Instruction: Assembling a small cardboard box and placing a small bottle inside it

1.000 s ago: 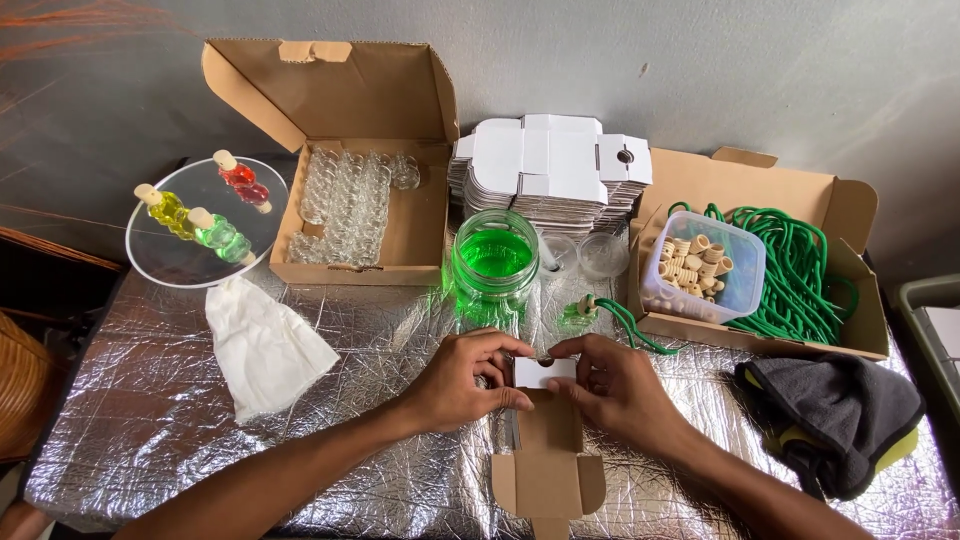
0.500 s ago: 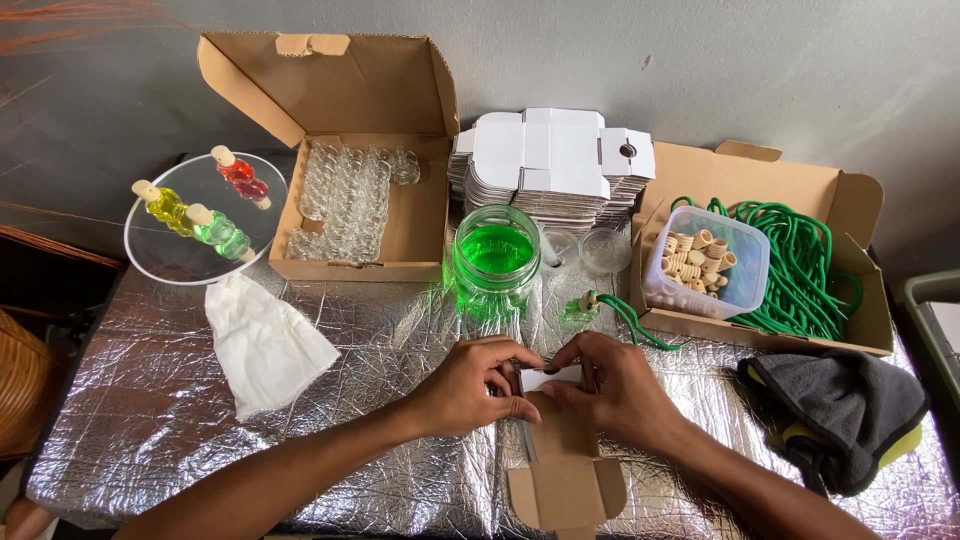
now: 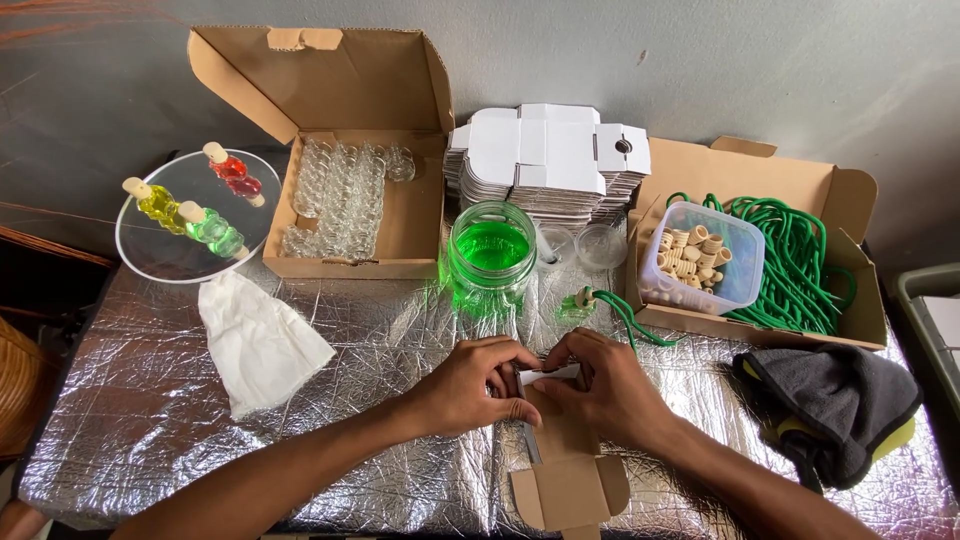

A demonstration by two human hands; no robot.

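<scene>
Two hands pinch one small carton [image 3: 560, 455] on the foil tabletop [image 3: 150, 420], directly in front of the green jar [image 3: 491, 255]. Since a second ago the carton has turned; its upper flap is now folded down between left hand [image 3: 470, 385] and right hand [image 3: 608, 388], so closing looks under way. Behind the jar: flat carton stack [image 3: 548, 155].

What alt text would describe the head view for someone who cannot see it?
Left hand and right hand together fold a small cardboard box on a foil-covered table. Behind them stand a jar of green liquid, a stack of flat white boxes and a tub of corks.
</scene>
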